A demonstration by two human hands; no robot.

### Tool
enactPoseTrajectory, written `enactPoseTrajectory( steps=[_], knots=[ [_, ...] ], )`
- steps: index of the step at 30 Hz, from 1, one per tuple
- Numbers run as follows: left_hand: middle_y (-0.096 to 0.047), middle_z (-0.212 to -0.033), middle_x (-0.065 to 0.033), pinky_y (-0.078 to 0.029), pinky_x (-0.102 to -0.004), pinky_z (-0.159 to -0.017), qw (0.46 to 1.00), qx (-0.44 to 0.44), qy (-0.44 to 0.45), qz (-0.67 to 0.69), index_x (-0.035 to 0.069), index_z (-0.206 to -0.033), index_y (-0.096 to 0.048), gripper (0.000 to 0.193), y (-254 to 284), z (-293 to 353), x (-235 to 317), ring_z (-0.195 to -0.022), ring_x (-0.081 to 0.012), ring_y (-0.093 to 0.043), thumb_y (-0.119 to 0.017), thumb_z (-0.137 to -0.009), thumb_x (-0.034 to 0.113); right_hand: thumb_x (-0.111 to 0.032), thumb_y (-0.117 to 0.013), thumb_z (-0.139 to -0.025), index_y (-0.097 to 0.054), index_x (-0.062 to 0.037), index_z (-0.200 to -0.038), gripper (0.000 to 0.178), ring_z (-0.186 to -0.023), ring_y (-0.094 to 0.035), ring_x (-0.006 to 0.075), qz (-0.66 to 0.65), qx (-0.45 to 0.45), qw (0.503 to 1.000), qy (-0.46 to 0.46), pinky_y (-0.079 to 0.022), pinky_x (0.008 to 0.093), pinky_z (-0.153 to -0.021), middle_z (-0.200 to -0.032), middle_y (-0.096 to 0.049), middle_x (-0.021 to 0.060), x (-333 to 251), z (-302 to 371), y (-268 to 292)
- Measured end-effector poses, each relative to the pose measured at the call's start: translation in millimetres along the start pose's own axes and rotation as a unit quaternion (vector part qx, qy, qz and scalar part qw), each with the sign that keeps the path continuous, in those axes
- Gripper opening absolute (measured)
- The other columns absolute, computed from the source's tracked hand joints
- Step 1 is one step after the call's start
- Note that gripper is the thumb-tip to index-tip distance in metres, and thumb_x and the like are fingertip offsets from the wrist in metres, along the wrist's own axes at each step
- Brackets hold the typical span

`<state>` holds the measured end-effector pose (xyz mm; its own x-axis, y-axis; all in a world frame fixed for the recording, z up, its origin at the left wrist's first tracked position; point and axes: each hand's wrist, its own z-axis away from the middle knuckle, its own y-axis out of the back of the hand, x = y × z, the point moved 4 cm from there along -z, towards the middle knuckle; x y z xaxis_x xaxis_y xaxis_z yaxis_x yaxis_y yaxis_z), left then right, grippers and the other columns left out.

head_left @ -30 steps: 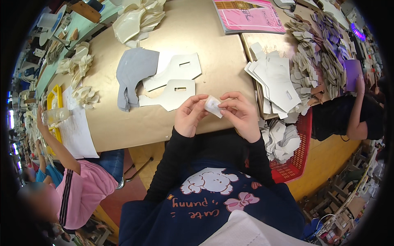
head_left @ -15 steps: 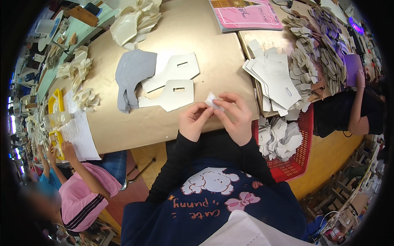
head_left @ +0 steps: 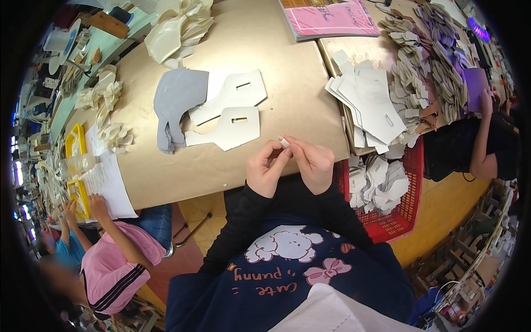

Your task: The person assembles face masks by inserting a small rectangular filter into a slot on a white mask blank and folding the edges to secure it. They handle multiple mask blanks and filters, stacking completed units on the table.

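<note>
Over the table's front edge, my left hand (head_left: 264, 167) and my right hand (head_left: 313, 164) meet, fingertips pinched together. Between them is a small white piece (head_left: 284, 143), mostly covered by the fingers; its material I cannot make out. Just beyond my hands lie two cream cut pieces with rectangular slots, the nearer one (head_left: 240, 127) partly over the farther one (head_left: 243, 88). Left of these, a few grey curved cut pieces (head_left: 178, 99) are stacked on the tan tabletop (head_left: 166, 180).
At the right, a fanned stack of white cut pieces (head_left: 371, 105) lies by a red basket (head_left: 408, 213) full of more pieces. A pink notebook (head_left: 332, 19) sits at the far side. Cream pieces (head_left: 177, 33) are heaped far left. A person in a pink shirt (head_left: 119, 260) works at left.
The white piece was spread flatter between my fingertips; now it is folded or closed up small, and my fingers have drawn together around it.
</note>
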<state>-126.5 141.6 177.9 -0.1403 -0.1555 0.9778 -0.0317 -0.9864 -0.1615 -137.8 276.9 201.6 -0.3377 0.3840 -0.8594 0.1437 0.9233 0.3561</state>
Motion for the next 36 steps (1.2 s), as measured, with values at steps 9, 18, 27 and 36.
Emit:
enactPoseTrajectory(
  steps=[9, 18, 27, 36],
  knots=[
    [-0.067, -0.095, -0.0074, -0.051, -0.0261, -0.081, 0.999, 0.007, 0.017, -0.046, -0.005, -0.104, -0.063, 0.011, 1, 1, -2, -0.088, -0.0131, -0.065, -0.063, -0.097, 0.004, -0.010, -0.061, -0.099, -0.072, 0.0048, -0.105, 0.020, -0.068, -0.067, 0.0131, -0.113, -0.031, 0.976, -0.182, -0.052, 0.0255, -0.062, -0.078, -0.072, 0.0130, 11, 8, -5],
    [-0.070, -0.089, -0.0064, -0.052, -0.0254, -0.077, 0.998, 0.033, 0.047, -0.029, -0.005, -0.101, -0.066, 0.012, 4, -3, -8, -0.082, -0.0109, -0.066, -0.067, -0.094, 0.006, -0.010, -0.065, -0.097, -0.073, 0.0046, -0.102, 0.017, -0.084, -0.065, 0.0122, -0.245, -0.011, 0.937, -0.249, -0.050, 0.0253, -0.075, -0.095, -0.073, 0.0095, 22, 8, -5],
    [-0.068, -0.084, -0.0086, -0.052, -0.0269, -0.071, 0.987, 0.054, -0.040, -0.145, -0.003, -0.094, -0.066, 0.009, 1, -6, 4, -0.075, -0.0136, -0.065, -0.069, -0.090, 0.004, -0.001, -0.071, -0.087, -0.072, 0.0011, -0.094, 0.007, -0.071, -0.064, 0.0222, 0.035, 0.020, 0.998, -0.038, -0.050, 0.0305, -0.066, -0.084, -0.066, 0.0110, 6, 1, 3],
    [-0.066, -0.080, -0.0103, -0.051, -0.0289, -0.069, 0.976, 0.061, -0.079, -0.193, -0.002, -0.093, -0.065, 0.009, -1, -6, 4, -0.073, -0.0179, -0.065, -0.069, -0.087, 0.003, -0.003, -0.065, -0.093, -0.066, 0.0032, -0.090, 0.007, -0.073, -0.061, 0.0136, -0.100, 0.005, 0.978, -0.185, -0.047, 0.0265, -0.066, -0.083, -0.065, 0.0062, 22, 11, -6]
  ],
)
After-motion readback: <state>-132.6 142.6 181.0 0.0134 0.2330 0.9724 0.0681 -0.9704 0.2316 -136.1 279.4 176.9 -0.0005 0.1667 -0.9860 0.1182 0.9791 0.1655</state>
